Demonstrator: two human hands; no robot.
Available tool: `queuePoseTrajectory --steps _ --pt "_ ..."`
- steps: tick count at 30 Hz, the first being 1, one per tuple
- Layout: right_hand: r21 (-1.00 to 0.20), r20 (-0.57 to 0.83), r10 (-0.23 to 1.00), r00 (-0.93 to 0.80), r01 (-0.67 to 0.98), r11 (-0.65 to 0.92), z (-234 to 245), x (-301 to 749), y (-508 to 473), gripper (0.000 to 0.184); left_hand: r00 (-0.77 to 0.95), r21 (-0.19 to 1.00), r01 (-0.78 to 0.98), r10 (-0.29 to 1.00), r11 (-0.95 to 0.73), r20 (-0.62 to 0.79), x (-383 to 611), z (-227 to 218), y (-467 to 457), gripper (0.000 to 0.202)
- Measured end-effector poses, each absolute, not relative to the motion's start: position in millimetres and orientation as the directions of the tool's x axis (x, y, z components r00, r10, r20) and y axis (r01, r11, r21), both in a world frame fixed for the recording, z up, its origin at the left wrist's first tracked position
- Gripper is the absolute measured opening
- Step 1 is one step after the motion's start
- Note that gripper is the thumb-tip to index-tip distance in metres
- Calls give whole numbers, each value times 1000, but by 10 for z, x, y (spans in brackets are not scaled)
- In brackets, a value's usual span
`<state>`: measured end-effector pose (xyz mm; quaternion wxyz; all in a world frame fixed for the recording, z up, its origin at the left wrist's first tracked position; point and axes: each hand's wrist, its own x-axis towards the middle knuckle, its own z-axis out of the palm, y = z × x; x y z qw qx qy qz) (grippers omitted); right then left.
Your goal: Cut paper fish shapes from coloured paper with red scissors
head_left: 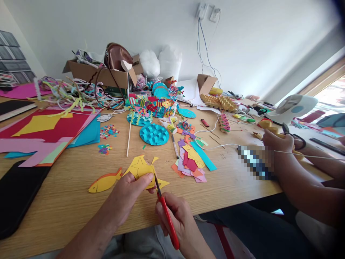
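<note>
My left hand [129, 194] pinches a piece of yellow paper [138, 166] with outlines drawn on it, thumb on top. In my right hand [179, 219] is a pair of scissors [168, 219] with red handles, its blades meeting the right edge of the yellow paper. A narrow strip of the paper sticks up beside the blades, and another pointed piece juts out to the right. On the table just left of my left hand lies a yellow paper fish [105, 182] with an orange back edge.
Paper scraps [191, 162] and a pen [175, 146] lie ahead. Blue paper discs [154, 134] and small paper fish stand farther back. Coloured sheets [78, 126] and a black phone-like slab [20, 198] are left. At right, a co-worker's hands [279, 138] hold a yellowish item.
</note>
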<state>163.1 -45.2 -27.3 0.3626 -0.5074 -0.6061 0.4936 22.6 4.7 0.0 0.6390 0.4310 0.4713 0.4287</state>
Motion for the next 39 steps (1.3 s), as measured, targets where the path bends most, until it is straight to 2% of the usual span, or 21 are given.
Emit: queuePoseTrajectory --steps 11,28,32,39 --pt "-966 -93 975 -203 254 -39 -270 1633 -479 42 198 947 -160 949 278 -245 230 9 46 18" --pt "-968 -21 975 -219 248 35 -261 1639 -465 43 277 936 -208 935 285 -223 248 -3 17 15" --pt "-972 -49 978 -205 233 0 -265 1643 -478 43 281 934 -215 934 285 -220 248 -4 11 16" --pt "-968 -63 976 -211 251 -8 -280 1640 -484 42 151 936 -249 965 249 -216 264 -70 31 12"
